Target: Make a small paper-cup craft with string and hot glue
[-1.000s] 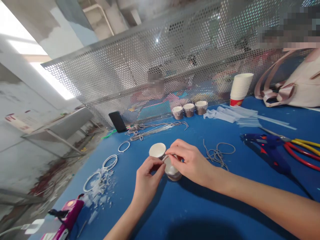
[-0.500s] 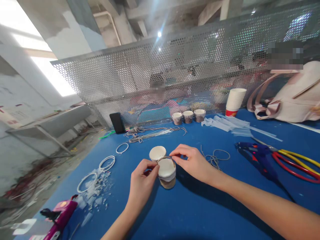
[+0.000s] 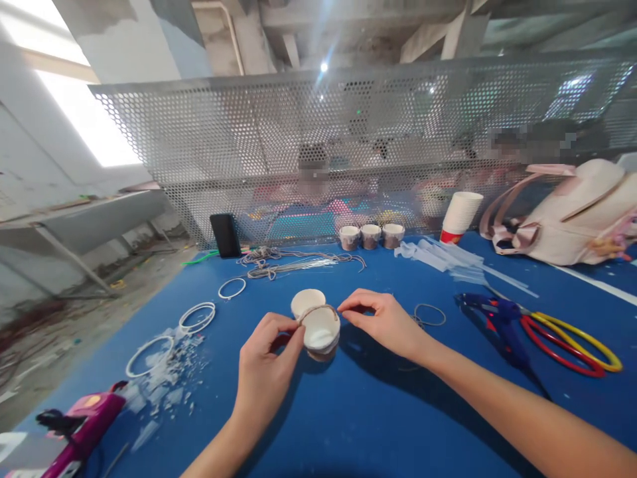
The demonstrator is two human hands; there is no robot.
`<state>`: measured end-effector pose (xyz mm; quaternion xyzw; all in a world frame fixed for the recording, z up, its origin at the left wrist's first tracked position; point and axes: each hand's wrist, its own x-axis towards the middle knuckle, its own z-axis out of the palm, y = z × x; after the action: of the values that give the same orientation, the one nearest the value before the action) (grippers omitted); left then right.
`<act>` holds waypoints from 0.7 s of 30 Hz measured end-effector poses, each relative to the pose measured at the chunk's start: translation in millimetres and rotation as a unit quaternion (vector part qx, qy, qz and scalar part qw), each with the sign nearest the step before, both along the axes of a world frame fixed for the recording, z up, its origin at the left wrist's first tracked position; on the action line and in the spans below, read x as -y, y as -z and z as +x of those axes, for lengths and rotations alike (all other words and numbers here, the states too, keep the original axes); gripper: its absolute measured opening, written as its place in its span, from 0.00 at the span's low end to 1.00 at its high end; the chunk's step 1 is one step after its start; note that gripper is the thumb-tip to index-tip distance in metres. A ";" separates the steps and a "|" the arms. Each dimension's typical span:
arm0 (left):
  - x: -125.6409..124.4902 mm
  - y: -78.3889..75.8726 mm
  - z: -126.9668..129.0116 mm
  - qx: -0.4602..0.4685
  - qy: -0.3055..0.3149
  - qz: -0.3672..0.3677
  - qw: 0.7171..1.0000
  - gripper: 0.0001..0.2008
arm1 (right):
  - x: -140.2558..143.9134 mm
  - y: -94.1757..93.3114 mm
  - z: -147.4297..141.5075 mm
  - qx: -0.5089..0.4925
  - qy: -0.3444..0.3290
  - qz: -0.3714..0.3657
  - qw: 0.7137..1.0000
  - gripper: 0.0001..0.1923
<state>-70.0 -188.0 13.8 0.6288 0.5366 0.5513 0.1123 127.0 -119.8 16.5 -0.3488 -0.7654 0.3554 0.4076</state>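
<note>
A small paper cup (image 3: 321, 333) sits tilted on the blue table (image 3: 378, 411), its white inside facing me. A thin grey cord (image 3: 316, 309) arches over its rim. My left hand (image 3: 266, 362) pinches the cord's left end at the cup's left side. My right hand (image 3: 383, 322) pinches the cord's right end just right of the cup. A second white cup (image 3: 307, 301) stands right behind the first.
Three small cups (image 3: 371, 236) and a stack of paper cups (image 3: 460, 216) stand at the back by the perforated metal screen (image 3: 348, 146). A blue glue gun (image 3: 492, 315), yellow and red hoops (image 3: 572, 338), cord loop (image 3: 428, 315), white rings (image 3: 196, 317), a pink tool (image 3: 82, 425), phone (image 3: 225, 235), pink bag (image 3: 572, 219).
The cup has tipped from lying under my hands to facing me. My hands have spread apart with the cord stretched over the rim. The view has tilted upward.
</note>
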 end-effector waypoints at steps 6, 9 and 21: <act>5.2 -7.4 1.9 0.017 0.010 0.028 0.999 0.05 | 7.5 -11.5 0.4 -0.016 -0.009 0.028 0.999 0.08; 8.2 -12.2 3.1 0.028 0.010 0.053 0.998 0.05 | 12.0 -16.6 0.8 -0.026 -0.006 0.032 0.999 0.07; 13.9 -17.4 2.7 0.081 0.003 0.076 0.994 0.05 | 18.6 -17.2 -6.1 -0.125 0.012 -0.139 0.982 0.07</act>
<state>-67.3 -201.9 31.2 0.5903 0.4806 0.6392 0.1094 120.9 -138.5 33.8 -0.3639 -0.6478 0.4940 0.4516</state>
